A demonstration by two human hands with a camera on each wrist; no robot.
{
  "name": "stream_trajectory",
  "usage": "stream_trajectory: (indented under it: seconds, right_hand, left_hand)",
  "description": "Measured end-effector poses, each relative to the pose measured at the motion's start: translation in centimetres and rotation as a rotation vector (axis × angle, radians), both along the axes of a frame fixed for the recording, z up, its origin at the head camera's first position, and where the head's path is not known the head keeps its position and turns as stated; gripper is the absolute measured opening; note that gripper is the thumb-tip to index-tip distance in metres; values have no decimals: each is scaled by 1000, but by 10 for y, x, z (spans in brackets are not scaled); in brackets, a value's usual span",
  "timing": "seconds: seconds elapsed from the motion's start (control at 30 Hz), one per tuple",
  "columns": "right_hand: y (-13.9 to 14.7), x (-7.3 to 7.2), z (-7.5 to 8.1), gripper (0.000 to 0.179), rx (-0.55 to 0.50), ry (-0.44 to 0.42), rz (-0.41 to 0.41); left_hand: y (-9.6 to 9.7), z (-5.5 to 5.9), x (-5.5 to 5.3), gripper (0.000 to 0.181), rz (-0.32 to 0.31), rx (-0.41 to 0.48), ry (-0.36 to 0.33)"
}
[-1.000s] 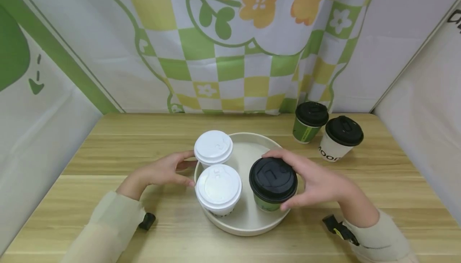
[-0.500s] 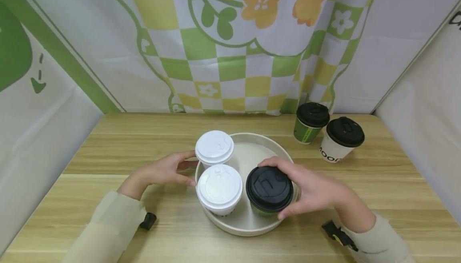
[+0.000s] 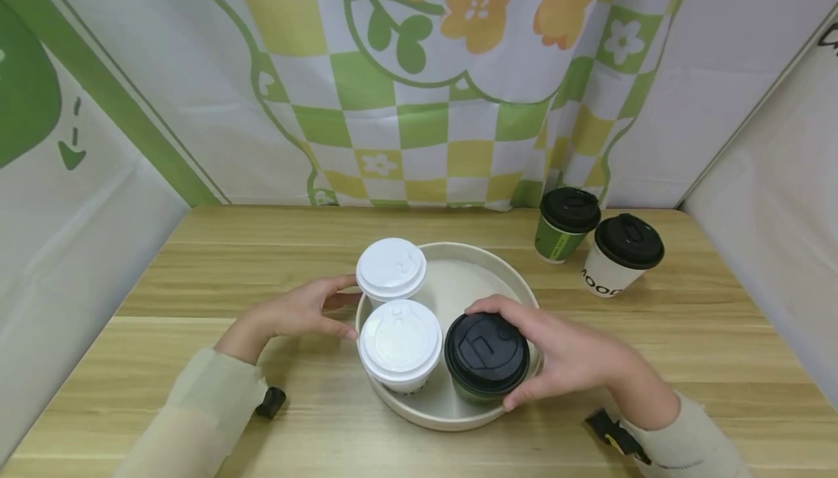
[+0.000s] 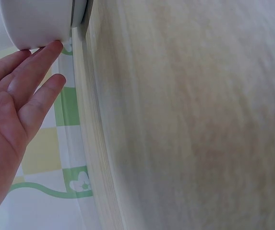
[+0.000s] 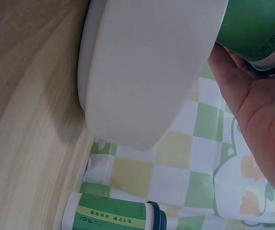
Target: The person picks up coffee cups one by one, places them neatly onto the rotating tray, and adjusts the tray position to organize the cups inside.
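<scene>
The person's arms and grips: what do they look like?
The left sleeve and right sleeve are pale cream. A black piece sticks out by the left sleeve; another black piece, partly yellow, sits by the right. The left grip and right grip wear no gloves.

position change recorded in the head view for one cup and one hand. the black-lidded green cup (image 3: 487, 353), gripped by the right hand (image 3: 569, 351), has moved towards the person and slightly left over the tray (image 3: 455, 274). its lid, earlier farther back than that of the front white-lidded cup (image 3: 401, 340), is now nearer the person. the gap between these two lids has narrowed to a sliver; contact cannot be confirmed. the right hand has travelled with the cup, exposing more of the tray's far right rim.
</scene>
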State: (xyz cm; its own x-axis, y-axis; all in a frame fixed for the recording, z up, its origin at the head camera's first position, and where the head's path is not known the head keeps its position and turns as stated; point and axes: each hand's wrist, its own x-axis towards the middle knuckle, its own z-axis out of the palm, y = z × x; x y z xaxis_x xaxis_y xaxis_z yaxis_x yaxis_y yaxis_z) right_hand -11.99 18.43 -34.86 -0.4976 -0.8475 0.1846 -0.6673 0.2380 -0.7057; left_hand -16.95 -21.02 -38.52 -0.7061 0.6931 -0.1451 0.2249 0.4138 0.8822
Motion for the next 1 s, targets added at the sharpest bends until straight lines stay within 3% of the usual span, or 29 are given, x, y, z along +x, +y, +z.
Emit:
stream_trajectory:
  seconds: [0.3,0.47,0.7,1.0]
  right_hand:
    - [0,0,-3,99,-5,1,10]
    - [1,2,0,108,35,22,-11]
    - [8,5,11,120,203,222,-103]
    - [18,9,26,121,389,351,-236]
  left_hand:
    - [1,-2,0,91,-5,8,1]
    - [1,-2,1,93,4,13,-15]
    - [1,-3,0,93,5,20,-17]
    - [0,-3,-1,93,5,25,-19]
